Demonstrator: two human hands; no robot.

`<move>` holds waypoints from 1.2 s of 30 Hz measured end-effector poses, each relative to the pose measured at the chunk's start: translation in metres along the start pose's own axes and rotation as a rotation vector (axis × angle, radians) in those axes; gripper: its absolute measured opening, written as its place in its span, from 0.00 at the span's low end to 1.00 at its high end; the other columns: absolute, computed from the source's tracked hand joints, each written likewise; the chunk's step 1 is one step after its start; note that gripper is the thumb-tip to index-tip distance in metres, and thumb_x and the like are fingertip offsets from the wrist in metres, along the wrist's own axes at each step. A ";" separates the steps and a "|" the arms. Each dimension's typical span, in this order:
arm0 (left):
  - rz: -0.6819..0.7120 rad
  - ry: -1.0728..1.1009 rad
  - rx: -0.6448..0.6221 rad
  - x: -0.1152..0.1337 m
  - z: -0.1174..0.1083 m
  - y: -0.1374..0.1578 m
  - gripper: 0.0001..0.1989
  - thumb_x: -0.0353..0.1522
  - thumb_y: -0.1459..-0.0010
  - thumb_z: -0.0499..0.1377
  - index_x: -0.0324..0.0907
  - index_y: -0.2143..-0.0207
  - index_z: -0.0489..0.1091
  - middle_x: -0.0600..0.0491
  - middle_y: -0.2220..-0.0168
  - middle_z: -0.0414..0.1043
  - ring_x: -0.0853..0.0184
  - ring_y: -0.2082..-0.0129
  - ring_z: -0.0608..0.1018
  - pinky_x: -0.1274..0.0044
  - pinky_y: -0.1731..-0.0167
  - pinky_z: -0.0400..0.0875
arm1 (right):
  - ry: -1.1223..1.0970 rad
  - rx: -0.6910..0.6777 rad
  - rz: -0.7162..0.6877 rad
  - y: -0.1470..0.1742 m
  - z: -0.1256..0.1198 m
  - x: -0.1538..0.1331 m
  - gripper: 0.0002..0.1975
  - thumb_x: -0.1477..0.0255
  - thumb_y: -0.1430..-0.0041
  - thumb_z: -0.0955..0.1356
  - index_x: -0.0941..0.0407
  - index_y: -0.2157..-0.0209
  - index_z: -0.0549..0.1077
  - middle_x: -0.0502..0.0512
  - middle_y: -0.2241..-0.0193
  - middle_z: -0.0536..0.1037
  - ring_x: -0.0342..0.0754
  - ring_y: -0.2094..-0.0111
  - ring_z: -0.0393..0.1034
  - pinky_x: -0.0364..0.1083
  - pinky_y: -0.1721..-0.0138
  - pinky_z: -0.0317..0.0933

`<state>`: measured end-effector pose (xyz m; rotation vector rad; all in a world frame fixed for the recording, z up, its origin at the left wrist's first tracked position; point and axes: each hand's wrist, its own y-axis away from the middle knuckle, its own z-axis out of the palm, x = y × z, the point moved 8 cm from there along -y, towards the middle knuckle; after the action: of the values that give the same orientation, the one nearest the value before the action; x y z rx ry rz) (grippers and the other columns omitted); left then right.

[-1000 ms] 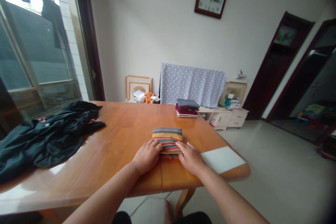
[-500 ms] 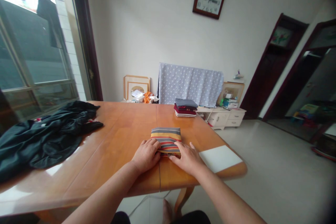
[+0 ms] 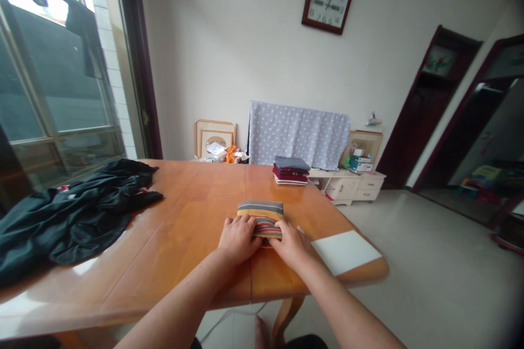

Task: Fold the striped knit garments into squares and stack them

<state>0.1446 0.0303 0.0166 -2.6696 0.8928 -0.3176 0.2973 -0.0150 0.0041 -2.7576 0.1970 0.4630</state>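
Note:
A small folded striped cloth garment (image 3: 262,209), in yellow, grey and red, lies on the wooden table in front of me. Its exact kind does not show. My left hand (image 3: 240,237) grips the near left part, fingers on top and thumb at the near edge. On the near right side, my right hand (image 3: 292,242) pinches the same edge between thumb and fingers. The cloth bulges a little between the two hands, and its near edge is partly hidden by them.
A rumpled black garment (image 3: 94,207) covers the table's left side. Toward the far edge stands a stack of folded clothes (image 3: 290,170). A white sheet (image 3: 346,252) lies by the right corner of the wooden table (image 3: 184,212). Beyond are a white cabinet (image 3: 347,188) and a dotted cloth (image 3: 298,131).
My hands have come closer together on the near edge of the striped garment. The left hand has slid right, and the cloth now bunches between them.

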 end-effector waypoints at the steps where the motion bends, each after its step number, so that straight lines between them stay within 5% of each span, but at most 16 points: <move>1: -0.012 0.002 -0.008 0.000 0.001 -0.001 0.11 0.40 0.43 0.59 0.46 0.60 0.69 0.46 0.55 0.73 0.53 0.52 0.73 0.62 0.53 0.62 | 0.002 0.003 0.002 0.000 0.000 -0.001 0.16 0.63 0.43 0.69 0.49 0.53 0.71 0.52 0.54 0.80 0.56 0.55 0.74 0.52 0.51 0.59; 18: -0.098 0.045 -0.035 -0.003 0.006 -0.001 0.15 0.44 0.45 0.59 0.46 0.59 0.69 0.46 0.53 0.71 0.51 0.48 0.71 0.61 0.51 0.61 | -0.038 -0.132 -0.036 -0.014 0.005 0.010 0.13 0.62 0.34 0.61 0.49 0.57 0.75 0.51 0.57 0.80 0.50 0.56 0.74 0.45 0.60 0.59; 24: -0.087 0.038 -0.058 -0.002 0.007 0.000 0.20 0.45 0.49 0.61 0.47 0.57 0.68 0.45 0.50 0.70 0.49 0.48 0.71 0.60 0.52 0.61 | -0.010 -0.200 -0.106 -0.010 -0.002 0.005 0.20 0.55 0.44 0.69 0.48 0.52 0.74 0.52 0.53 0.80 0.56 0.54 0.74 0.49 0.56 0.60; 30: -0.080 0.021 -0.047 -0.002 0.007 0.002 0.22 0.46 0.51 0.63 0.47 0.56 0.68 0.44 0.49 0.69 0.48 0.48 0.70 0.60 0.52 0.62 | 0.004 -0.148 -0.055 -0.014 0.003 0.010 0.14 0.63 0.41 0.67 0.47 0.54 0.75 0.50 0.56 0.81 0.53 0.56 0.75 0.47 0.59 0.61; 36: -0.110 0.038 -0.034 0.001 0.009 0.001 0.27 0.54 0.47 0.58 0.46 0.53 0.68 0.42 0.49 0.70 0.46 0.45 0.69 0.59 0.51 0.61 | 0.034 -0.112 -0.032 -0.019 0.007 0.010 0.13 0.61 0.37 0.63 0.48 0.57 0.76 0.53 0.59 0.82 0.53 0.57 0.76 0.46 0.61 0.60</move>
<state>0.1471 0.0309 0.0084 -2.7581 0.7704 -0.3832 0.3082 0.0046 0.0008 -2.8753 0.1394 0.4317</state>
